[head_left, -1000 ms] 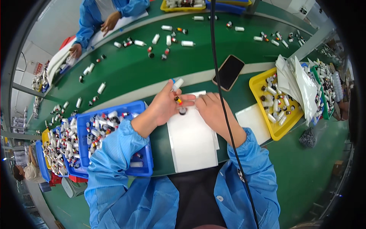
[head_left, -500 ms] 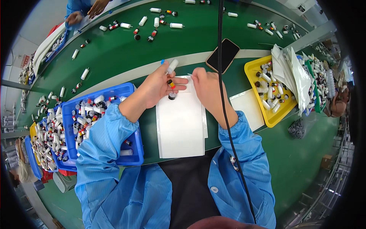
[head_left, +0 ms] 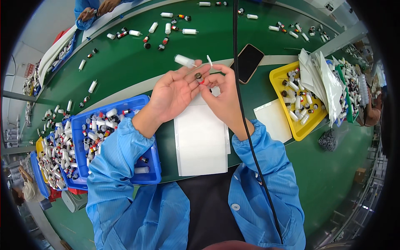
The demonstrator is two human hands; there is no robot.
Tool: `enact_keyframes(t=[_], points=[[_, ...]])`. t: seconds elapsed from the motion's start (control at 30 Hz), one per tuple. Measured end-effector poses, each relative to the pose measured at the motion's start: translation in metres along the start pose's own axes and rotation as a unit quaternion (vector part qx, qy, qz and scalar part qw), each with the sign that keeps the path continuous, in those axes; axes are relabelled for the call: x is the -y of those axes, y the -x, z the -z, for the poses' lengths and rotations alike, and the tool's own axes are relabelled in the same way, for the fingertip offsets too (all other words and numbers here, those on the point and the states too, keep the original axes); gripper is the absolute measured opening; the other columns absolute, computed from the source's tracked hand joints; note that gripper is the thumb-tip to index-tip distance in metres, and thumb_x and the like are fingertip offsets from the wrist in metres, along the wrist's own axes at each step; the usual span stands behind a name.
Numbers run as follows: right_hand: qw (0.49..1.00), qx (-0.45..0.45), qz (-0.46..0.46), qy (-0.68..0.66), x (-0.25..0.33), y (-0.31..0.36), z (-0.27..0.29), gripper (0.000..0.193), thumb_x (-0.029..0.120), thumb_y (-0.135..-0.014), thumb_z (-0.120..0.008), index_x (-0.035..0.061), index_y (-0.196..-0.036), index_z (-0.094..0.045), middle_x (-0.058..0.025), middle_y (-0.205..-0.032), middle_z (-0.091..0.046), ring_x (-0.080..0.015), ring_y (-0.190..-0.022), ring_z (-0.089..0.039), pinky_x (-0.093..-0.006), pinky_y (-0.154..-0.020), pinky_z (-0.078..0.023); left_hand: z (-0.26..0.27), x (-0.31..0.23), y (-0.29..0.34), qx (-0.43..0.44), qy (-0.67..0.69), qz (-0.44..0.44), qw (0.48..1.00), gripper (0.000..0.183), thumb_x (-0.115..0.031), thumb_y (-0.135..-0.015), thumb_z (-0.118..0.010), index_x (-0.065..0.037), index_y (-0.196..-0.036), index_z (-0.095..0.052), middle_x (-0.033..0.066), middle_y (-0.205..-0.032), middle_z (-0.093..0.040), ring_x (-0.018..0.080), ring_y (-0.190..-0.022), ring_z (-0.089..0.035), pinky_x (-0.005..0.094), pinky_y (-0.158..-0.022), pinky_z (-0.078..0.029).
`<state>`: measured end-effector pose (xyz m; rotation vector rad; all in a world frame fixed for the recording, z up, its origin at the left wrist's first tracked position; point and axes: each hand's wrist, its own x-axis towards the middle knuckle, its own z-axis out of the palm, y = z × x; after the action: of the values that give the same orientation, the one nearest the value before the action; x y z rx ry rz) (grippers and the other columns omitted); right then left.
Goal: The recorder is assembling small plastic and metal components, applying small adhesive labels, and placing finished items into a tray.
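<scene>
My left hand (head_left: pixel 171 95) is palm up with its fingers stretched out. Just beyond its fingertips is a blurred white syringe-like tube (head_left: pixel 184 61); whether the fingers touch it I cannot tell. My right hand (head_left: pixel 220 93) pinches a small vial (head_left: pixel 200 78) with a dark cap and red band, over the left fingers. A thin white stick-like piece (head_left: pixel 209 61) stands up by the right index finger. Below both hands lies a white sheet or flat pouch (head_left: pixel 201 141) on the green table.
At my left, a blue bin (head_left: pixel 157 162) holds many tubes and vials. To the right are a yellow tray (head_left: pixel 295 132) of similar pieces, white pouches (head_left: pixel 314 79) and a phone (head_left: pixel 250 62). A black cable (head_left: pixel 237 79) hangs in front. Loose tubes lie on the belt (head_left: pixel 125 54).
The right hand has moved left to meet the left hand and now pinches the vial that lay on the left fingers. The white tube has moved away from the left thumb.
</scene>
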<state>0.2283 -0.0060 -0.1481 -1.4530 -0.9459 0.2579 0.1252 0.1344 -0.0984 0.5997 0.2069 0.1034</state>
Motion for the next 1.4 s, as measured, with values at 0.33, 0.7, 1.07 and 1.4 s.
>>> enact_keyframes(t=[0.33, 0.7, 1.07, 1.4], points=[[0.887, -0.005, -0.205, -0.415, 0.009, -0.002, 0.010, 0.058, -0.007, -0.086, -0.065, 0.0034, -0.133, -0.033, -0.0078, -0.093, -0.064, -0.0131, -0.087, -0.062, -0.0307, -0.082, -0.050, 0.005, 0.005, -0.002, -0.024, -0.230, -0.066, 0.971, 0.050, -0.004, -0.095, -0.063, 0.002, -0.142, -0.046, 0.0149, -0.128, -0.062, 0.0186, -0.109, -0.064, 0.0323, -0.100, -0.050], [0.994, -0.054, -0.001, -0.097, -0.002, 0.004, 0.002, 0.045, -0.003, -0.084, -0.070, -0.0006, -0.121, -0.045, -0.0047, -0.097, -0.059, -0.0130, -0.087, -0.063, -0.0308, -0.086, -0.050, 0.000, 0.010, -0.002, -0.081, -0.286, -0.118, 0.947, 0.039, 0.001, -0.093, -0.064, 0.004, -0.131, -0.054, 0.0160, -0.123, -0.062, 0.0212, -0.110, -0.064, 0.0350, -0.100, -0.052], [0.994, -0.080, 0.060, -0.034, 0.006, 0.007, -0.003, 0.026, 0.001, -0.085, -0.069, 0.0017, -0.107, -0.057, -0.0080, -0.097, -0.061, -0.0176, -0.087, -0.064, -0.0312, -0.082, -0.051, 0.000, 0.008, 0.000, -0.079, -0.337, -0.124, 0.930, 0.035, 0.001, -0.092, -0.065, 0.004, -0.127, -0.058, 0.0156, -0.121, -0.064, 0.0210, -0.109, -0.064, 0.0335, -0.099, -0.052], [0.945, -0.012, -0.161, -0.286, 0.022, -0.007, 0.021, 0.009, 0.007, -0.091, -0.070, 0.0014, -0.095, -0.065, -0.0010, -0.080, -0.062, -0.0063, -0.074, -0.055, -0.0221, -0.070, -0.044, -0.002, 0.009, 0.001, -0.100, -0.358, -0.116, 0.921, 0.035, 0.002, -0.097, -0.056, 0.005, -0.131, -0.056, 0.0155, -0.125, -0.062, 0.0223, -0.115, -0.062, 0.0335, -0.103, -0.051]])
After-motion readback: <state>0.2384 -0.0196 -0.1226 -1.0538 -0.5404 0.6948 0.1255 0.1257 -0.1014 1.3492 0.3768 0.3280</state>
